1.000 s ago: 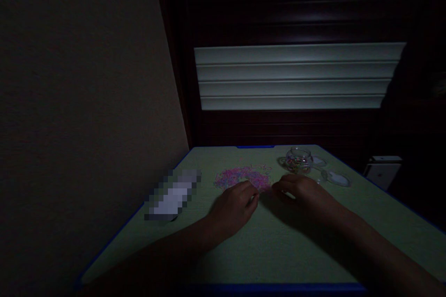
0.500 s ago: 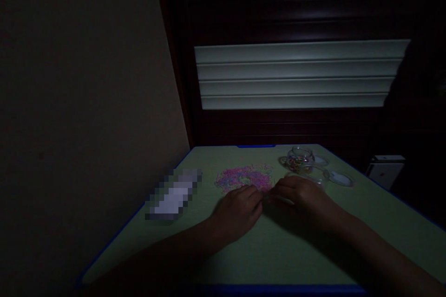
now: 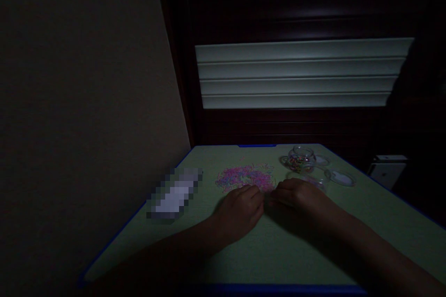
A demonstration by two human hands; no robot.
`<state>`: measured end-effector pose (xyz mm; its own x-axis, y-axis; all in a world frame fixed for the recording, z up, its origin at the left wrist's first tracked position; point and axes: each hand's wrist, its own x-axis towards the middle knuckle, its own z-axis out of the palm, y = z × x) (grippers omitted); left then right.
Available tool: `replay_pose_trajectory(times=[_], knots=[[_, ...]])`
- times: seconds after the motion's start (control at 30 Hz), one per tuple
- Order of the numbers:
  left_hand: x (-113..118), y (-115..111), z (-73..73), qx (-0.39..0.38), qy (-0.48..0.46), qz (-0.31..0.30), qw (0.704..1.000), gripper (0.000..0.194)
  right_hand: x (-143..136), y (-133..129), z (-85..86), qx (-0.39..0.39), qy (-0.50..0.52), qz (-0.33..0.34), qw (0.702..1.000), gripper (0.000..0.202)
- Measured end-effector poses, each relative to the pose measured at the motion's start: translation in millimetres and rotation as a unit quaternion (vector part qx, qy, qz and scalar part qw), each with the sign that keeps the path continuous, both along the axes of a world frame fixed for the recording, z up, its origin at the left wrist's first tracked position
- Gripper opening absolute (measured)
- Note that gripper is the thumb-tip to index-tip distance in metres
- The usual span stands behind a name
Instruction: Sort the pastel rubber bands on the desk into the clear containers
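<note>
A loose heap of small pink, purple and blue rubber bands (image 3: 245,176) lies spread on the pale green table (image 3: 223,260). At its near edge my left hand (image 3: 242,206) is closed, fingertips curled toward the right. Just across a narrow gap, my right hand (image 3: 298,195) is closed too, its fingers pinched together and pointing left. Whatever the fingers hold is too small and dark to make out. Behind my right hand a clear container (image 3: 322,178) lies on its side. Farther back stands an open clear jar (image 3: 301,160) with multicoloured bands inside.
Two round lids (image 3: 342,178) lie at the right by the jars. A blurred-out pale rectangular object (image 3: 176,195) rests near the table's left edge. A wall (image 3: 87,102) rises on the left, and a dark slatted panel (image 3: 296,125) stands behind the table.
Both hands stay in nearly the same place, with a slight shift of the fingers. A thin pale strand seen near the right fingers earlier is less visible now.
</note>
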<state>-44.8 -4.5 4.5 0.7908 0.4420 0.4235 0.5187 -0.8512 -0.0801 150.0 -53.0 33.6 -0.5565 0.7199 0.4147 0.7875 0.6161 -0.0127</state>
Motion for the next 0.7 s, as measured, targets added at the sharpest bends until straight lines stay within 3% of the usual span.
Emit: replay_pose_trajectory(times=[0.53,0.7], knots=[[1,0,-1.6,0.025,0.003,-0.011,1.000,0.012,5,6,-5.3,0.000,-0.032,-0.021,0.999,0.014],[1,1,-1.9,0.039,-0.005,-0.020,0.999,0.013,10,6,0.2,0.012,-0.041,-0.047,0.998,0.016]])
